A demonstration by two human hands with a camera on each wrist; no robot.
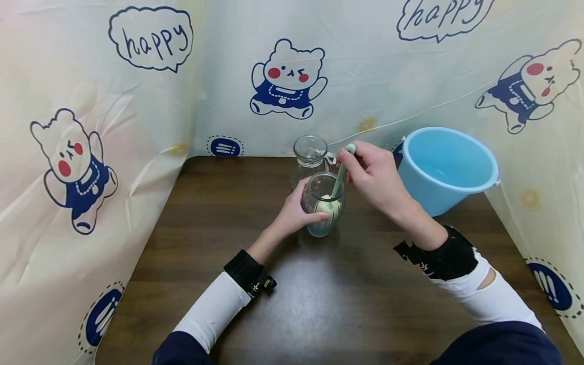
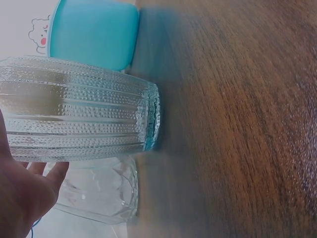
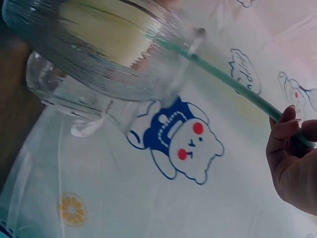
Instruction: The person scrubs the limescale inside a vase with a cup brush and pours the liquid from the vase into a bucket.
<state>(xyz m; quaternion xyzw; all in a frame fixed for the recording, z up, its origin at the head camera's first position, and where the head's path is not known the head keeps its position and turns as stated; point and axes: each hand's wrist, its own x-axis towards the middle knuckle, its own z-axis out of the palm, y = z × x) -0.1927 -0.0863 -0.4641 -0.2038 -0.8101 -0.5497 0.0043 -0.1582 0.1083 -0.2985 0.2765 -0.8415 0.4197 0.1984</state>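
Near the table's far side, my left hand (image 1: 294,210) grips a ribbed glass jar (image 1: 321,229) around its side, thumb toward me. In the left wrist view the jar (image 2: 109,111) has a dotted texture, and its base is by the tabletop; contact is unclear. My right hand (image 1: 376,177) pinches the upper end of the green handle of a cup brush (image 1: 340,177). The brush's pale yellow head (image 3: 106,32) sits inside the jar, seen blurred through the glass in the right wrist view. The handle leans out over the rim toward my right hand.
A second clear glass jar (image 1: 310,148) with a white bow at its neck stands just behind the gripped one. To the right is a light blue bucket (image 1: 429,187). A printed cloth (image 1: 219,91) surrounds the dark wooden table (image 1: 292,304) at back and sides.
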